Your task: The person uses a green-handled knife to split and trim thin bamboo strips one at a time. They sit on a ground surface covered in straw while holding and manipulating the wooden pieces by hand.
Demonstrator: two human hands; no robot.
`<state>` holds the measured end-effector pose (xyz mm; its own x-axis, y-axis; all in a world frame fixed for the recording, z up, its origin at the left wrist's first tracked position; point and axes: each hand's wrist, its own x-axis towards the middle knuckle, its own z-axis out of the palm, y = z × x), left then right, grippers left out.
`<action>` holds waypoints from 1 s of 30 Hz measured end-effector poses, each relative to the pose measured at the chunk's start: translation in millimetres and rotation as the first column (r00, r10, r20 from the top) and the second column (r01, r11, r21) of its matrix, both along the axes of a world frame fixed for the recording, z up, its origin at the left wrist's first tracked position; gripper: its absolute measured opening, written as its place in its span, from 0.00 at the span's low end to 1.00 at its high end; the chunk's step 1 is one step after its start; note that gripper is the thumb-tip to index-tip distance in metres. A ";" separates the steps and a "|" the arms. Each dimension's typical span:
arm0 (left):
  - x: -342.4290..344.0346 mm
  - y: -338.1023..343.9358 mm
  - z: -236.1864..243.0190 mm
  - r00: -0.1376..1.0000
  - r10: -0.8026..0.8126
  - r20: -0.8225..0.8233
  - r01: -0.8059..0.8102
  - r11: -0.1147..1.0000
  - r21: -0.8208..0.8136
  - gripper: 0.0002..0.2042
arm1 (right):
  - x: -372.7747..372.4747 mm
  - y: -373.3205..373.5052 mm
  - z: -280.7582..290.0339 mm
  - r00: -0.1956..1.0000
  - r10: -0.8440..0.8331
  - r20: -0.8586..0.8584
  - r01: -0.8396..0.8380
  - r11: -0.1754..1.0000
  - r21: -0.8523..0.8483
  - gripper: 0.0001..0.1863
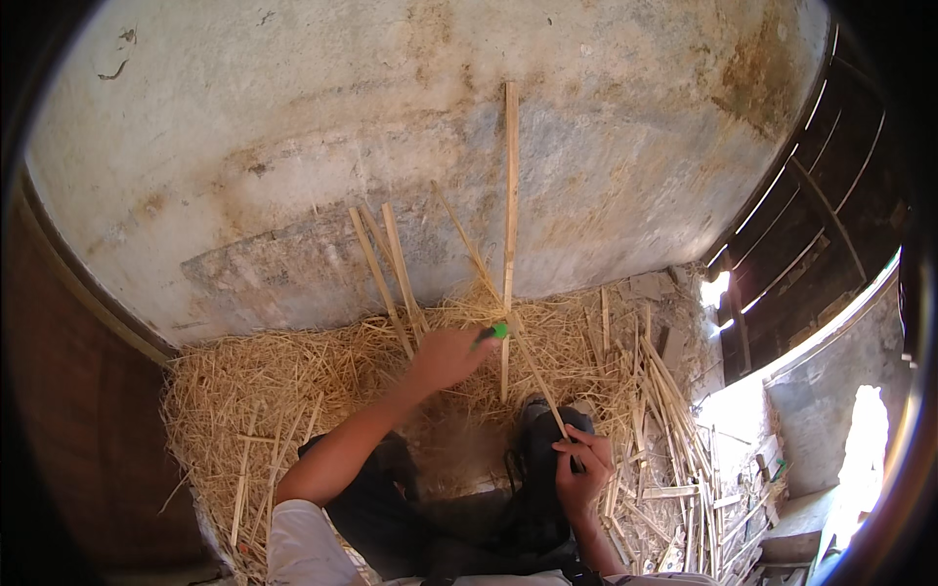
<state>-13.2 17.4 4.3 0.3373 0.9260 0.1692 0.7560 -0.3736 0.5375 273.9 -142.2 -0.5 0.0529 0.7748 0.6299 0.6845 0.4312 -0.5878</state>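
My left hand (pixel 451 357) is closed around a tool with a black and green handle (pixel 499 331); its working end cannot be made out. That tool is up against a thin wooden strip (pixel 532 366), which slants from the wall down to my right knee. Fine shavings (pixel 481 278) curl off around the strip's upper part. Near its lower end, by the knee, the fingers of my right hand (pixel 584 467) pinch the strip. Just beyond my left hand, a longer wooden stick (pixel 511 186) leans upright on the wall, crossing behind the strip.
Several pale sticks (pixel 374 256) lean on the stained wall (pixel 322 146) to the left. Straw-like shavings (pixel 283 376) cover the floor. A heap of cut strips (pixel 684 449) lies at the right. Dark wooden slats (pixel 811 215) stand at the far right, a brown panel (pixel 78 391) at the left.
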 end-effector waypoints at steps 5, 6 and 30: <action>-9.2 9.1 -12.5 0.994 0.011 0.112 -0.018 0.998 0.067 0.28 | -1.5 0.1 -0.4 1.000 0.003 -0.003 -0.003 1.000 -0.008 0.11; -5.5 4.5 -11.2 0.993 -0.032 0.113 0.024 0.997 0.069 0.28 | -2.0 0.7 -1.5 1.000 0.002 -0.010 -0.002 1.000 -0.003 0.11; 19.4 -28.7 -2.1 0.971 -0.220 0.095 0.214 0.974 0.072 0.28 | -3.5 -0.6 0.4 1.000 -0.007 -0.005 0.007 1.000 -0.004 0.11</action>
<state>6.3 -11.3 2.2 0.5071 0.8195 0.2670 0.5957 -0.5571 0.5786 270.4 -142.9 -0.1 0.0611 0.7767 0.6269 0.6843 0.4246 -0.5928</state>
